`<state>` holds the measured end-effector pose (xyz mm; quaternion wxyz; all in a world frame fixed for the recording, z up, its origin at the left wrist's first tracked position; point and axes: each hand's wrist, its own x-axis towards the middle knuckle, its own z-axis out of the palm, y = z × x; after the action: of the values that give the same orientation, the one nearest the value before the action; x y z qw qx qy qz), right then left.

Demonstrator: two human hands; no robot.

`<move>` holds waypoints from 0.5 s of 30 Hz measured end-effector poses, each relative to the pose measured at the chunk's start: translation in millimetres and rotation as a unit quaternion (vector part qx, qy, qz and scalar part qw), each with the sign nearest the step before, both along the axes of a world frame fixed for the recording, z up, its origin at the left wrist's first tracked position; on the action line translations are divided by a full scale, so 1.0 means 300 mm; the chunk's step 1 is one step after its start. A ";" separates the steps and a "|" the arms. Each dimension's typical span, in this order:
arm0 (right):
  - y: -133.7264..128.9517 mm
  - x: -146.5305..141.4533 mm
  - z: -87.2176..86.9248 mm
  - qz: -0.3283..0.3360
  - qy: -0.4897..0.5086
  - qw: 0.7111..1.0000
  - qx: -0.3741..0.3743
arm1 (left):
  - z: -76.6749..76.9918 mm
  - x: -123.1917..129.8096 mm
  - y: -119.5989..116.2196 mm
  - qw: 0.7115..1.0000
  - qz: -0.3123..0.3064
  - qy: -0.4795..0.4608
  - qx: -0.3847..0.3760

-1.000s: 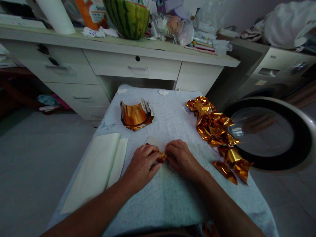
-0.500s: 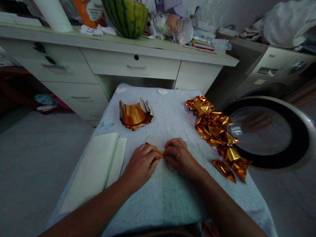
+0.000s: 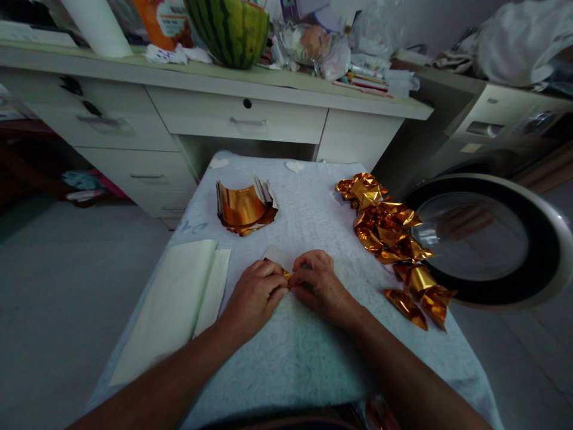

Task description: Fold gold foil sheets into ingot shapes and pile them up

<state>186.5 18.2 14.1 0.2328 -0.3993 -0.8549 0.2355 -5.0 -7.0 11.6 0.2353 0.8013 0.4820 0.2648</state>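
1. Left of the frame, pale sheets (image 3: 163, 310): lying flat; keep your left forearm from dragging them.
2. Upper left, orange pack (image 3: 163, 24): white label, print too blurred to read. No brand legible.
3. Left of centre, blue marks on the cloth (image 3: 308, 364): letter-like, can't tell the word.
4. Above your hands, curved foil stack (image 3: 244, 206): upright edges, apart from your fingers.
5. Centre, your left hand (image 3: 255, 292): fingers bent, together, clamped on the small foil piece (image 3: 287, 276). Hold its body steady, lightly, so it doesn't crush.
6. Centre, your right hand (image 3: 320, 286): fingers curled, tips pinching the piece's right end. Work that end in small, even moves; a hard pull could tear it.
7. Right, crinkled foil pieces (image 3: 387, 230): in a row; keep your right elbow clear.
8. Upper right, washing machine (image 3: 505, 119): small badge, unreadable.
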 end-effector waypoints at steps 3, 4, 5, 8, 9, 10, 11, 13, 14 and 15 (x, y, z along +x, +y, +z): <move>0.003 0.004 -0.004 0.001 -0.002 1.000 0.001 | 0.001 -0.001 0.001 1.000 -0.003 -0.004 -0.001; 0.004 0.007 -0.003 0.002 -0.003 1.000 0.000 | 0.002 -0.002 0.001 1.000 -0.003 -0.006 -0.001; 0.004 0.010 -0.001 0.003 -0.005 1.000 -0.002 | 0.003 -0.002 0.000 1.000 -0.003 -0.008 -0.001; 0.004 0.024 0.010 0.001 -0.010 1.000 -0.014 | 0.006 -0.003 -0.004 1.000 -0.004 -0.011 -0.001; 0.004 0.028 0.013 -0.002 -0.010 1.000 -0.019 | 0.006 -0.002 -0.005 1.000 -0.004 -0.010 -0.001; 0.004 0.032 0.016 -0.005 -0.012 1.000 -0.025 | 0.006 -0.002 -0.005 1.000 -0.003 -0.007 0.000; 0.004 0.035 0.018 -0.009 -0.015 0.999 -0.030 | 0.005 -0.001 -0.005 1.000 -0.002 -0.004 0.000; 0.006 0.039 0.019 -0.016 -0.023 0.999 -0.033 | 0.004 0.002 -0.004 1.000 0.004 0.005 0.001; 0.008 0.039 0.018 -0.018 -0.026 0.999 -0.032 | 0.003 0.004 -0.004 1.000 0.007 0.009 0.001; 0.009 0.039 0.016 -0.020 -0.028 0.999 -0.031 | 0.002 0.006 -0.004 1.000 0.011 0.013 0.002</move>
<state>198.3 20.9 18.9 0.2007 -0.4296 -0.8453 0.2462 -3.2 -8.2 12.1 0.2245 0.8001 0.4931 0.2574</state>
